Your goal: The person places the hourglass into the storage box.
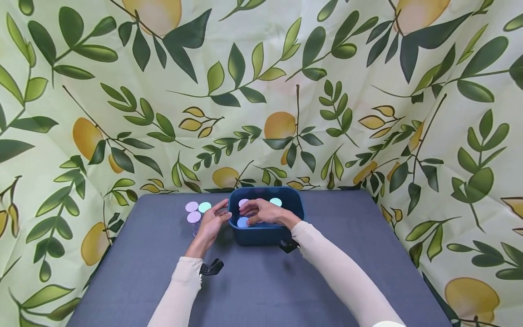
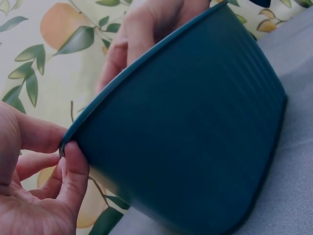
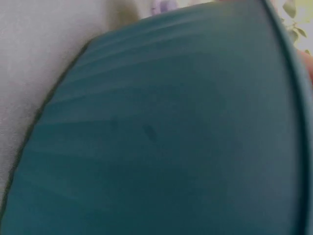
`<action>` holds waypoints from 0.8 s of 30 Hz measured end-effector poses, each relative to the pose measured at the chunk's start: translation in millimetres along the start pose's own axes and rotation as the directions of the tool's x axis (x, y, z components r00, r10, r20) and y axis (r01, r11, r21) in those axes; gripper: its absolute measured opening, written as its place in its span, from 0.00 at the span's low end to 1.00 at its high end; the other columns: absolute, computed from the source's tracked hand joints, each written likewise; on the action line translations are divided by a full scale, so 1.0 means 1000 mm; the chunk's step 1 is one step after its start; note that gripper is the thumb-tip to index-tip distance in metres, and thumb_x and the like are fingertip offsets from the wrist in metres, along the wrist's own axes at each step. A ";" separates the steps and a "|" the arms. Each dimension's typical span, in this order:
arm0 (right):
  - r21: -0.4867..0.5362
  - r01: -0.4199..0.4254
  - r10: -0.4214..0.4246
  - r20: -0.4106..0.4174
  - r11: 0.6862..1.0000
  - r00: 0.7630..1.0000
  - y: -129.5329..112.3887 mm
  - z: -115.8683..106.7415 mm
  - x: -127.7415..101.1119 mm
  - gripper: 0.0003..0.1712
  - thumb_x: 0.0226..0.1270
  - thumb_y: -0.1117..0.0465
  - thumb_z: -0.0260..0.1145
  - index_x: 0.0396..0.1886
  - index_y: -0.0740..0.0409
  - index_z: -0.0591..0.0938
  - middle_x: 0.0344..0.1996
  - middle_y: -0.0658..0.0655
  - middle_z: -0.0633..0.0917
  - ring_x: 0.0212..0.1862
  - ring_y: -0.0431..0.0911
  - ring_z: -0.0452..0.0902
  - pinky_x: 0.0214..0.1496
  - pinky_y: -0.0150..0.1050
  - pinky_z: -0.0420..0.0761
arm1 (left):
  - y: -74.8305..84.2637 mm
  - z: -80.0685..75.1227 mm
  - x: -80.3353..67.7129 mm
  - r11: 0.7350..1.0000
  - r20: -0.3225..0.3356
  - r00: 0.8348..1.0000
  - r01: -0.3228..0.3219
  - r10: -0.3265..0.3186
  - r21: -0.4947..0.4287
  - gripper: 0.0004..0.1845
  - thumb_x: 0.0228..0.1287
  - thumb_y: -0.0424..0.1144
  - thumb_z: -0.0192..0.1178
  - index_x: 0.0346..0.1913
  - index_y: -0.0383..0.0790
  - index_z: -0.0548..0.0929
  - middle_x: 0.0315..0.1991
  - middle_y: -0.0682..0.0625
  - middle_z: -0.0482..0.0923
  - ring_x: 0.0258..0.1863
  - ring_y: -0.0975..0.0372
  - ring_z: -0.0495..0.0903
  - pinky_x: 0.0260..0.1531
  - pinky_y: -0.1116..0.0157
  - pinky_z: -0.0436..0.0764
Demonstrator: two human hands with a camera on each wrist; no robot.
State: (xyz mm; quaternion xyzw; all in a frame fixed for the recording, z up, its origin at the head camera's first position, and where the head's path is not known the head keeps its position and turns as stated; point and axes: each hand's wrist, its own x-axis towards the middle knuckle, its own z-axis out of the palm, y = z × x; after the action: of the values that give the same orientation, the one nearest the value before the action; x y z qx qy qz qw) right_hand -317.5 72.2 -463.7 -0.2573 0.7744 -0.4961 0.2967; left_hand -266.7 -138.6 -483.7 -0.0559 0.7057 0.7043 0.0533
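Head view. I see the dark blue bin (image 1: 261, 237) on the grey surface (image 1: 327, 281), the left hand (image 1: 209, 227) at its left rim and the right hand (image 1: 266, 212) reaching inside. Within show a lilac-lidded container (image 1: 243, 202), a mint-lidded container (image 1: 276, 201) and a blue-lidded container (image 1: 242, 222), the last close to the right thumb; I cannot tell whether the right fingers grip anything. Left of the bin, two lilac-topped containers (image 1: 194, 217) and a mint-topped container (image 1: 204, 207) stand grouped.

Left wrist view. The left fingers (image 2: 41, 138) and thumb pinch the bin's rim. The right hand appears beyond it.

Right wrist view. The bin's outer wall fills most of my frame; the right fingers' grip is hidden.
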 end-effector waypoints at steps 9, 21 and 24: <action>0.070 0.072 -0.067 -0.072 0.995 0.995 -0.005 -0.012 -0.019 0.29 0.66 0.68 0.64 0.67 0.61 0.71 0.63 0.66 0.77 0.65 0.58 0.74 0.62 0.45 0.79 | 0.002 0.001 -0.001 1.000 -0.019 1.000 0.025 -0.025 0.011 0.28 0.68 0.28 0.56 0.70 0.43 0.69 0.69 0.43 0.66 0.69 0.50 0.66 0.69 0.49 0.68; 0.086 0.127 -0.103 -0.233 0.988 0.967 -0.009 -0.025 -0.046 0.24 0.67 0.65 0.65 0.63 0.60 0.74 0.61 0.65 0.78 0.61 0.51 0.78 0.62 0.44 0.79 | 0.001 0.001 -0.001 1.000 -0.027 0.999 0.026 -0.026 0.018 0.28 0.68 0.29 0.56 0.71 0.43 0.69 0.69 0.43 0.66 0.68 0.50 0.67 0.69 0.50 0.68; 0.077 0.123 -0.098 -0.268 0.989 0.958 -0.009 -0.029 -0.052 0.24 0.67 0.65 0.65 0.62 0.58 0.75 0.61 0.63 0.79 0.61 0.52 0.78 0.62 0.42 0.79 | 0.000 0.001 0.000 0.999 -0.027 0.999 0.029 -0.028 0.013 0.28 0.68 0.29 0.56 0.70 0.44 0.70 0.69 0.44 0.66 0.67 0.51 0.68 0.69 0.50 0.69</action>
State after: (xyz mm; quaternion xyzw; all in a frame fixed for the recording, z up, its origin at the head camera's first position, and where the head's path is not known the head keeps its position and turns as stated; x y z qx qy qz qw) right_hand -301.3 122.9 -435.4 -0.2177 0.7674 -0.5773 0.1745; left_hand -266.6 -137.4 -483.2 -0.0749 0.7103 0.6978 0.0544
